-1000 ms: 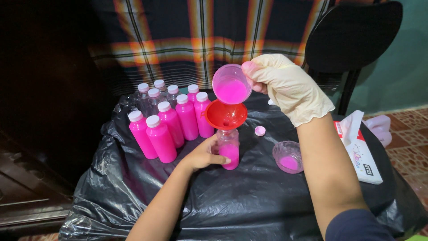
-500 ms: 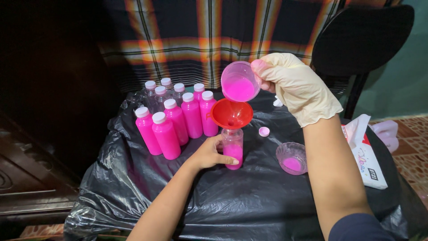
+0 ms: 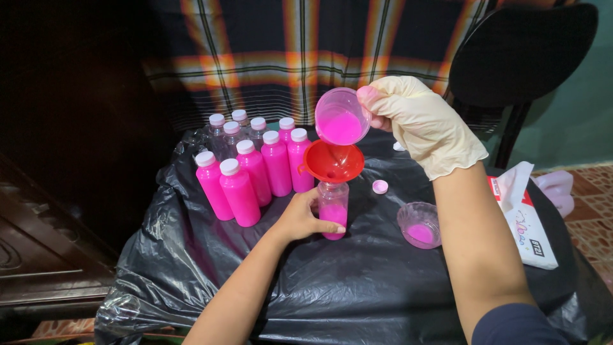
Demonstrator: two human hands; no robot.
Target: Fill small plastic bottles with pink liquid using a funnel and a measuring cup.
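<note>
Black plastic sheeting point(image 3: 357, 287) covered the table, with a plaid cloth point(image 3: 268, 57) hanging behind it and a dark chair point(image 3: 520, 57) at the far right. At the middle of the sheeting stood a small clear bottle point(image 3: 333, 211), partly filled with pink liquid, and a red funnel point(image 3: 333, 163) sat in its neck. The bare left hand point(image 3: 301, 217) was wrapped around the bottle's lower part, fingers closed on it. The right hand point(image 3: 418, 121), in a cream latex glove, pinched a clear plastic cup point(image 3: 341, 118) by its rim and held it tilted just above the funnel, pink liquid gathered at the cup's lower edge. To the left, well clear of the funnel, a cluster of capped bottles point(image 3: 252, 172) stood together, the nearer ones full of pink liquid and the ones at the back clear. A loose pink cap point(image 3: 380, 186) lay just right of the funnel bottle, and a small clear bowl point(image 3: 419, 225) holding pink liquid sat near the gloved forearm. A white packet point(image 3: 527, 223) lay at the table's right edge.
</note>
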